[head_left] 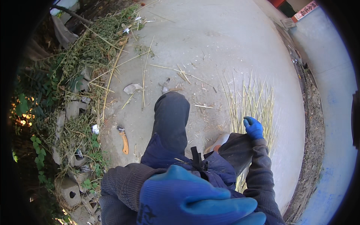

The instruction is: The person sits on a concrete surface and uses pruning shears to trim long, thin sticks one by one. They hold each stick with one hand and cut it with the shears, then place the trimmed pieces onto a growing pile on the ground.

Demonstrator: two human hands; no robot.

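Note:
My left hand point(195, 198), in a blue work glove, is large in the foreground in front of my lap. Its fingers stretch to the right, lying side by side, and nothing shows in them. My right hand point(254, 128), also gloved in blue, is beside my right knee, over a spread of long, thin, pale stalks point(255, 95). Its fingers are curled in, and the thumb points up and left; what lies inside them, if anything, is hidden. The stalks fan out on the ground beyond this hand, and their lower part point(241, 182) shows between my leg and forearm.
A folding knife point(124, 140) with an orange-brown handle lies on the concrete point(195, 33) left of my left knee. Loose stalks point(144, 80) and chips are scattered ahead. Cut weeds point(90, 56) and broken blocks point(69, 191) line the left; a pale wall point(332, 112) stands right.

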